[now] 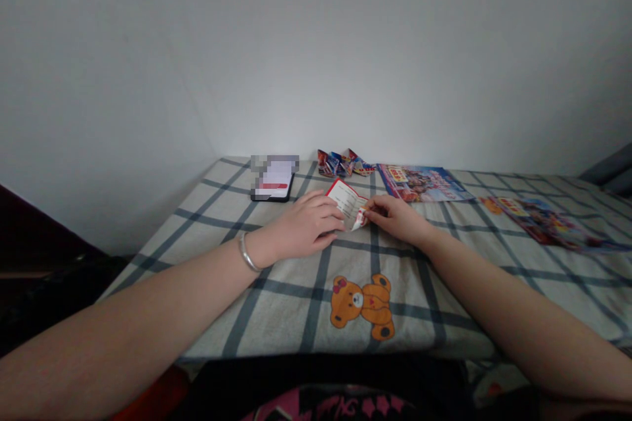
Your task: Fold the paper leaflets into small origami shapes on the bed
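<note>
A small white printed paper with red edging lies creased on the tablecloth. My left hand rests flat over its left side, fingers stretched out, with a silver bangle at the wrist. Thumb and fingers of my right hand pinch the paper's right corner, which is turned up. Just behind the paper sits a crumpled colourful wrapper. To the left, beyond my left hand, is a phone with its screen lit.
A colourful printed sheet lies at the back, right of the wrapper. Another one lies farther right. The checked cloth has a printed bear near the front edge. A pale wall stands directly behind the table.
</note>
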Demonstrator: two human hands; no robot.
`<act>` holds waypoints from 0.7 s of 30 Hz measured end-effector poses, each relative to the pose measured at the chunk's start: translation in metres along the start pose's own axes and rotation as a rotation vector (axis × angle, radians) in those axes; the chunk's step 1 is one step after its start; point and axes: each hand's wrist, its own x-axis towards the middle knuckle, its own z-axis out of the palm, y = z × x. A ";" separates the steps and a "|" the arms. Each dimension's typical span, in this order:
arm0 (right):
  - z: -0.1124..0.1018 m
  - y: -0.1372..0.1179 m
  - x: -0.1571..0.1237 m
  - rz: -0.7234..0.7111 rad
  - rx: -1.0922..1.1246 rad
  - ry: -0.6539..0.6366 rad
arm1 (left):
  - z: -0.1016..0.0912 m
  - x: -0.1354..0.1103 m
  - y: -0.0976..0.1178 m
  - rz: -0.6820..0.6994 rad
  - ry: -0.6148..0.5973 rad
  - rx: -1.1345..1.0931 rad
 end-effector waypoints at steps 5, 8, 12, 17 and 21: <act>0.007 -0.001 0.006 -0.036 -0.122 0.079 | -0.001 0.001 0.000 0.020 -0.005 -0.014; 0.010 -0.003 0.008 -0.021 -0.167 0.092 | -0.002 0.002 0.001 0.018 -0.018 -0.010; 0.011 -0.004 0.011 0.010 -0.220 0.092 | -0.002 0.003 0.003 0.023 -0.013 0.016; 0.012 -0.006 0.012 0.030 -0.252 0.095 | -0.004 0.005 0.006 0.042 -0.006 0.068; 0.012 -0.009 0.011 0.060 -0.242 0.096 | -0.003 0.005 0.006 0.036 -0.035 0.046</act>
